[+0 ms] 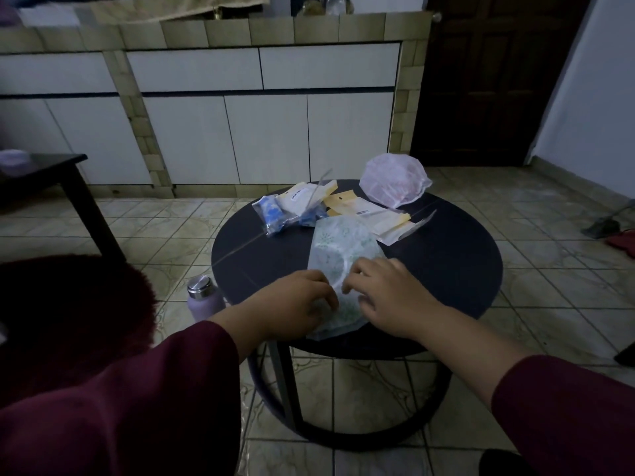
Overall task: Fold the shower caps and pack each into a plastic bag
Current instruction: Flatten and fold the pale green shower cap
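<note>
Hands, two of them, over the near edge of a round dark table (446, 269). Left hand (292, 304) with fingers curled down, pinching the green-patterned shower cap (340, 242). Right hand (385, 286) with fingers bent, holding the same cap on its other side. Cap lying flat, near the front of the table. One pink shower cap (395, 182) at the far edge (puffed up, not folded). Two packed bags with blue caps (275, 214) at the back left. A pile of flat plastic bags (371, 214) behind the green cap, too jumbled to count. One bottle (202, 297) on the tiled floor (549, 286). White cupboards (268, 139) behind, dark door (498, 80) at right.
</note>
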